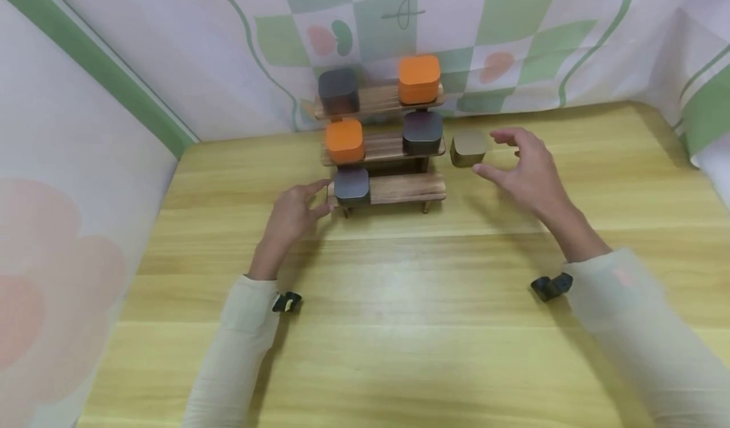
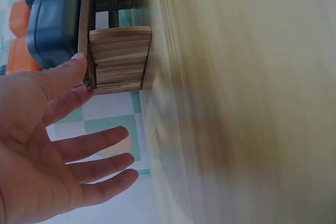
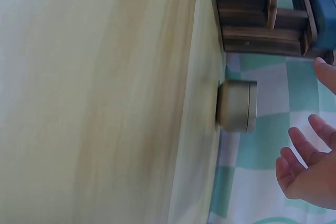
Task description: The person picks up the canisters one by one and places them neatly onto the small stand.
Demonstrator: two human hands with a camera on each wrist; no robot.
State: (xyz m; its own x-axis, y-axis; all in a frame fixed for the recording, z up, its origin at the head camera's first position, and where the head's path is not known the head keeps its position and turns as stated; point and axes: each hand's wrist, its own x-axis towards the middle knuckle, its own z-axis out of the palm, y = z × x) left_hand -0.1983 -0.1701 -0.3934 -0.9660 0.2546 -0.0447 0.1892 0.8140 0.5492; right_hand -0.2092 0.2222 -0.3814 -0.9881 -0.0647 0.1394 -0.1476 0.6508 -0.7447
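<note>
A three-step wooden display stand [image 1: 407,189] is at the far side of the table in the head view. Thumb and forefinger of my left hand [image 1: 292,212] pinch the left end of its lowest step; in the left wrist view the other fingers [image 2: 100,142] extend freely. Beside them on that step sits a dark grey tin [image 1: 352,187]. To the right of the stand, a gold tin [image 1: 469,149] rests on the table. My right hand [image 1: 530,171] hovers beside it, thumb and fingers spread. The right wrist view shows a gap between this hand and the gold tin [image 3: 237,106].
An orange tin [image 1: 345,141] and a black tin [image 1: 422,133] occupy the middle step. Another dark tin [image 1: 339,91] and orange tin [image 1: 419,79] stand on the top step. Behind the stand hangs a green-and-white checked cloth [image 1: 445,16], touching the table's back edge.
</note>
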